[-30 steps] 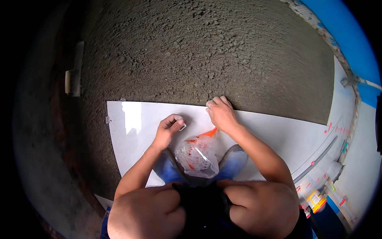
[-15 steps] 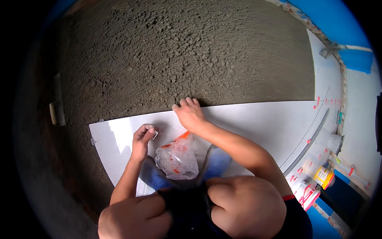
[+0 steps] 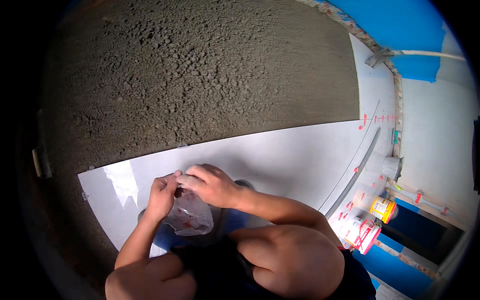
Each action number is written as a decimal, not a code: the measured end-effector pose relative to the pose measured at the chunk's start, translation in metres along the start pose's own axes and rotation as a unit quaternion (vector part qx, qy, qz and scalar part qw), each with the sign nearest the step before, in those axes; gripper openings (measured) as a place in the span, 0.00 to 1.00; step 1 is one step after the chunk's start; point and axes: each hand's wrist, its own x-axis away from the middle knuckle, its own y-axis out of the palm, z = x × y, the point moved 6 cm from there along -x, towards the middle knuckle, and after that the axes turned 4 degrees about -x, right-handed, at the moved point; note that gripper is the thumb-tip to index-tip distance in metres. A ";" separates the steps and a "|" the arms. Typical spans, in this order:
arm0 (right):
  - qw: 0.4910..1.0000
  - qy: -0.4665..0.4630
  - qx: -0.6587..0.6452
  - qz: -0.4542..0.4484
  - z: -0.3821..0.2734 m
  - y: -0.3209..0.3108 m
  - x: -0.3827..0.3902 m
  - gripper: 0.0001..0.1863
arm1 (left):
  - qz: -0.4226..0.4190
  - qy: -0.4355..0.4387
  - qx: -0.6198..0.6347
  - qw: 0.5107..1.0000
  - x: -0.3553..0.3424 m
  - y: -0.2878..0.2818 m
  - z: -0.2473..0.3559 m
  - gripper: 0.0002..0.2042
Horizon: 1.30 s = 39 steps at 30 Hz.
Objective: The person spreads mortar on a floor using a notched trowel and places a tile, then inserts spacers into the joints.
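Note:
My left hand [image 3: 162,195] and my right hand [image 3: 212,185] meet in front of my knees, fingertips pressed together. Both are closed, and whatever sits between the fingers is hidden. Directly below them is a crumpled clear plastic bag [image 3: 191,218] with reddish-orange marks, between my lower legs; whether the fingers grip it cannot be seen. Under me lies a large white tile [image 3: 280,150], its far edge against a bed of grey mortar [image 3: 215,70]. A small clear clip [image 3: 183,146] sits at that edge, and another clip [image 3: 91,168] is near the tile's left corner.
At far left a trowel [image 3: 43,161] rests on the mortar. Along the right side are red tile spacers [image 3: 365,120], a grey metal container [image 3: 392,168], a yellow tub [image 3: 383,209] and a white-and-pink bucket [image 3: 361,234]. Blue-covered flooring [image 3: 400,35] lies beyond.
My right hand has left the tile's far edge and come back to my left hand. A clip now shows at that edge. The small white clip in my left fingers is no longer visible.

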 end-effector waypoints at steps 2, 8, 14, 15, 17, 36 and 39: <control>0.989 0.112 -0.063 0.074 0.015 -0.033 0.016 0.13 | 0.048 0.068 -0.108 0.991 0.015 -0.004 0.030 0.18; 0.903 0.238 0.194 0.300 0.150 -0.147 0.124 0.08 | -0.170 0.160 -0.265 0.936 0.063 -0.017 0.065 0.09; 0.888 0.316 0.263 0.208 0.207 -0.165 0.150 0.08 | -0.269 0.105 -0.419 0.861 0.077 0.004 0.036 0.13; 0.886 0.317 0.280 0.192 0.209 -0.165 0.148 0.08 | -0.277 0.103 -0.416 0.860 0.075 0.007 0.031 0.14; 0.880 0.319 0.308 0.167 0.210 -0.165 0.145 0.08 | -0.292 0.098 -0.411 0.858 0.073 0.012 0.023 0.15; 0.918 0.211 0.316 0.109 0.202 -0.155 0.125 0.11 | -0.219 0.089 -0.516 0.823 0.063 0.008 0.006 0.17; 0.912 0.208 0.335 0.110 0.200 -0.151 0.126 0.10 | -0.214 0.109 -0.521 0.819 0.060 0.007 -0.001 0.17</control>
